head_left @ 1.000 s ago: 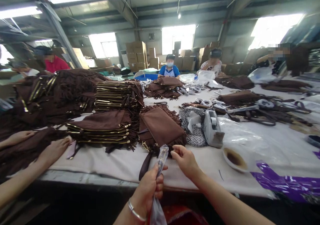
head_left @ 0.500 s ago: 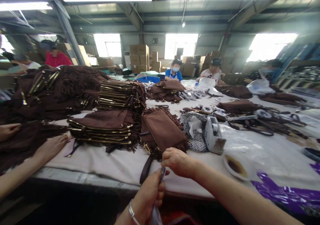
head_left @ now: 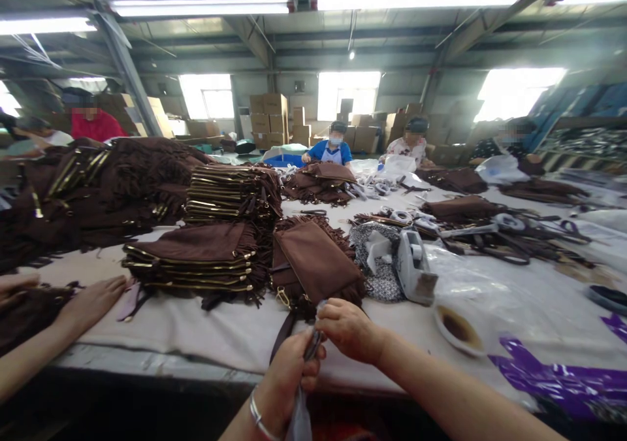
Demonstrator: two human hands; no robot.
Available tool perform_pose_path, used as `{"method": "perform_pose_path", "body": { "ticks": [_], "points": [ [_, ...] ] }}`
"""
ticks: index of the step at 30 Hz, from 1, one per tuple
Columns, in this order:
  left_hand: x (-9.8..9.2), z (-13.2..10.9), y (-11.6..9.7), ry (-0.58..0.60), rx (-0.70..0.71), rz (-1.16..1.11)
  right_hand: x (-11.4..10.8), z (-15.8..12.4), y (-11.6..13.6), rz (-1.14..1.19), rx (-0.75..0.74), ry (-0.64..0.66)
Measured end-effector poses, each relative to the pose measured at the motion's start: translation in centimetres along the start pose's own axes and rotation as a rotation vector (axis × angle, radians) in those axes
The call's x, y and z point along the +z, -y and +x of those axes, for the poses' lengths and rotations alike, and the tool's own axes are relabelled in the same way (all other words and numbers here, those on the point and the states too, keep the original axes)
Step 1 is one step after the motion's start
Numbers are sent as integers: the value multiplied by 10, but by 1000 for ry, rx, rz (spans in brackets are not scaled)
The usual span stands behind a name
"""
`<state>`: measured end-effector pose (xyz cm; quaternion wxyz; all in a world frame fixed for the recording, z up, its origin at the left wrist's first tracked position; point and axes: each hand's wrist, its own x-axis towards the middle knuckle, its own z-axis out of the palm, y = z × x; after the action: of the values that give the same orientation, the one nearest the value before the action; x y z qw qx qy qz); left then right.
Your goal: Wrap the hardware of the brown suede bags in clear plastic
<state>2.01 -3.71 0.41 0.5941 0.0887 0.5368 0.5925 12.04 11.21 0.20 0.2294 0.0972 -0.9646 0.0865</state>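
Observation:
My left hand (head_left: 294, 362), with a silver bangle at the wrist, is closed round a narrow dark strip in thin pale wrapping (head_left: 300, 415). The wrapping hangs below the fist. My right hand (head_left: 350, 328) pinches the strip's upper end just above the left; a pale bit shows at its fingertips. Right behind my hands lies a brown fringed bag (head_left: 318, 255) with a gold clasp. A dark strap (head_left: 281, 338) runs from it down behind my left hand. Beside it is a stack of brown zipped bags (head_left: 189, 255).
A co-worker's hand (head_left: 95, 304) rests on the table (head_left: 196, 333) at left. To the right are a tape dispenser (head_left: 414, 268), a tape roll (head_left: 458, 330), clear plastic and purple packaging (head_left: 563, 379). More brown bags (head_left: 232, 193) are piled behind, and several people sit across the table.
My view has shifted slightly. My hands keep hold of the strip, and a pale end now shows above my right fingers. The co-worker's brown piece at left has moved toward the near edge.

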Motion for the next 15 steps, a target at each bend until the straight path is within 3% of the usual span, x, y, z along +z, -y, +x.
{"method": "perform_pose_path", "body": {
  "ticks": [4,11,15],
  "points": [
    [-4,2,3,40,14,22,-8,-3,1,60,-64,-39],
    [-3,9,6,69,-183,-197,-1,-3,-3,-12,-129,-34],
    [-5,13,14,-12,-62,20,0,-2,-4,-44,-132,3]
  ]
}}
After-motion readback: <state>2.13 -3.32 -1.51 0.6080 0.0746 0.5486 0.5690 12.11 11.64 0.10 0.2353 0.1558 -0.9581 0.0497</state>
